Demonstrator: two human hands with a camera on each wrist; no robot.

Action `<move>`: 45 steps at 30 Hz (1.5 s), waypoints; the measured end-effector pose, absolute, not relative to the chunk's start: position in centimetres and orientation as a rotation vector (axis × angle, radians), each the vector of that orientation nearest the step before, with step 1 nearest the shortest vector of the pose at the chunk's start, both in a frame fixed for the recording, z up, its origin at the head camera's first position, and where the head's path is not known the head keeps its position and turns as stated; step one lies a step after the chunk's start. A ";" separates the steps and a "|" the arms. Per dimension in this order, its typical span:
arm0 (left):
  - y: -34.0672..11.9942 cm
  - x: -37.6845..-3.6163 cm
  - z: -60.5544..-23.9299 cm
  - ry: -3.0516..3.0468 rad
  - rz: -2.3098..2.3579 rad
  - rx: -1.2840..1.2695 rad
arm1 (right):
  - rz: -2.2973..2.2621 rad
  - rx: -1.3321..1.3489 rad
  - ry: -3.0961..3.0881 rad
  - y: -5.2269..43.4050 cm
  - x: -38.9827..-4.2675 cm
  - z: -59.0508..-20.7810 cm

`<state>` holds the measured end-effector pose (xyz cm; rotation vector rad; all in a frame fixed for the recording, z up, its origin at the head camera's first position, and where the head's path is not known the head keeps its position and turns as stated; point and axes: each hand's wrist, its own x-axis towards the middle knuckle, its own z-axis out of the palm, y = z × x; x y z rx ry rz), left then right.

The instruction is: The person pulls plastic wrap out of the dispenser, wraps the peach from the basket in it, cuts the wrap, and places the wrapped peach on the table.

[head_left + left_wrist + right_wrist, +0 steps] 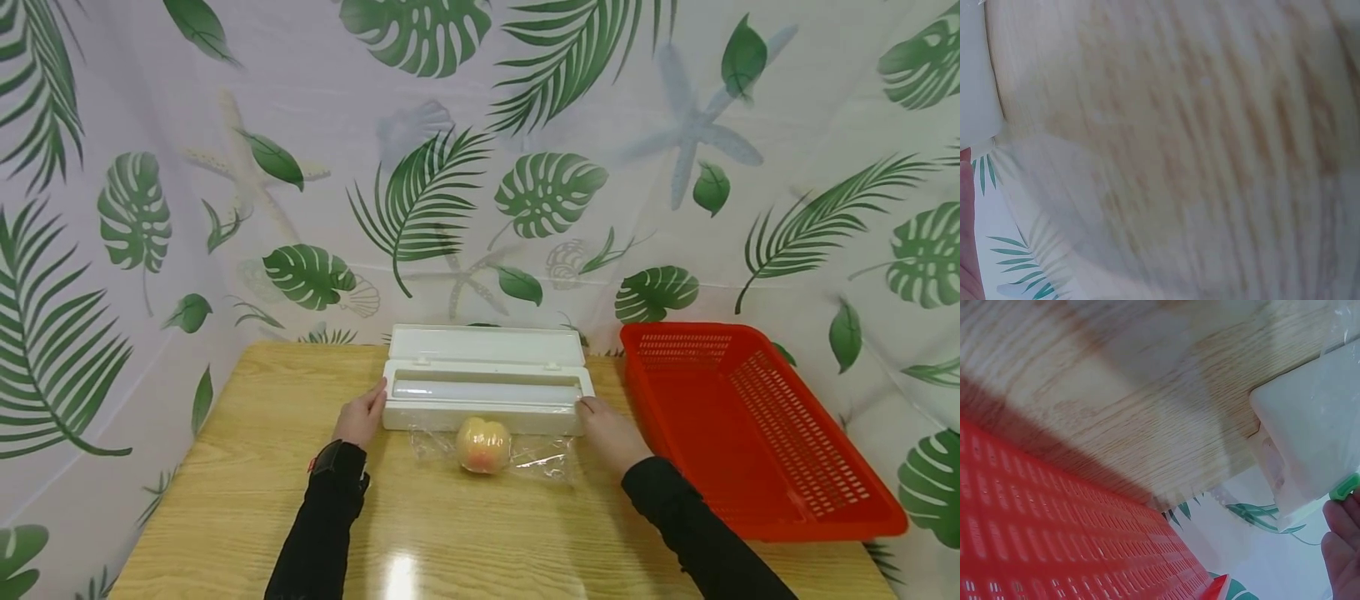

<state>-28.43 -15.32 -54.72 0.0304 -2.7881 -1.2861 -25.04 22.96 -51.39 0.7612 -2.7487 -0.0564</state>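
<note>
A white cling film dispenser [480, 417] stands at the back of the table with its lid [487, 346] raised. Inside lies a roll of cling film [487, 390]. From its front hangs clear film [543, 457], spread on the table around a yellow-red peach-like fruit [483, 446] that the film appears to cover. My left hand [362, 418] grips the dispenser's left end; the left wrist view catches only a sliver of that hand. At the right front corner, my right hand [611, 433] pinches a small green slide cutter [1345, 486], clearest in the right wrist view.
A red plastic basket [847, 450] with slotted walls stands close to my right forearm, on the right side of the wooden table [270, 467]. Behind the table hangs a leaf-patterned cloth [465, 208], which also runs along both sides.
</note>
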 end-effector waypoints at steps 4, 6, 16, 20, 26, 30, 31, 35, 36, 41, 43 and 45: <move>-15.1 -28.2 -54.4 -2.788 -1.271 0.015 | -0.053 0.740 -2.743 23.3 -24.9 -51.3; -15.1 -28.0 -54.3 -2.796 -1.266 0.011 | -0.043 0.712 -2.760 23.5 -24.8 -51.3; -15.2 -28.3 -54.3 -2.835 -1.336 0.078 | -0.004 0.673 -2.768 23.7 -24.8 -51.4; -14.9 -28.3 -54.0 -2.841 -1.316 0.097 | 0.048 0.650 -2.763 23.6 -25.0 -51.4; -14.6 -28.2 -53.7 -2.873 -1.171 0.065 | 0.227 0.509 -2.814 23.3 -25.2 -51.3; -14.7 -28.3 -53.5 -2.850 -1.077 0.055 | 0.304 0.441 -2.827 23.1 -25.1 -51.2; -14.8 -28.2 -53.5 -2.836 -1.049 0.053 | 0.320 0.428 -2.821 22.9 -25.1 -51.2; -15.2 -27.9 -53.7 -2.772 -0.971 0.080 | 0.371 0.431 -2.753 22.1 -25.1 -51.4; -15.2 -27.8 -53.6 -2.742 -0.943 0.075 | 0.389 0.443 -2.726 21.8 -25.1 -51.5; -13.6 -27.1 -52.7 -2.585 -0.835 -0.173 | 0.423 0.526 -2.611 19.7 -25.0 -51.3; -12.3 -27.1 -52.5 -2.553 -0.751 -0.358 | 0.443 0.532 -2.624 18.8 -24.9 -51.1; -11.0 -27.0 -52.2 -2.542 -0.658 -0.521 | 0.471 0.527 -2.665 17.9 -24.9 -50.9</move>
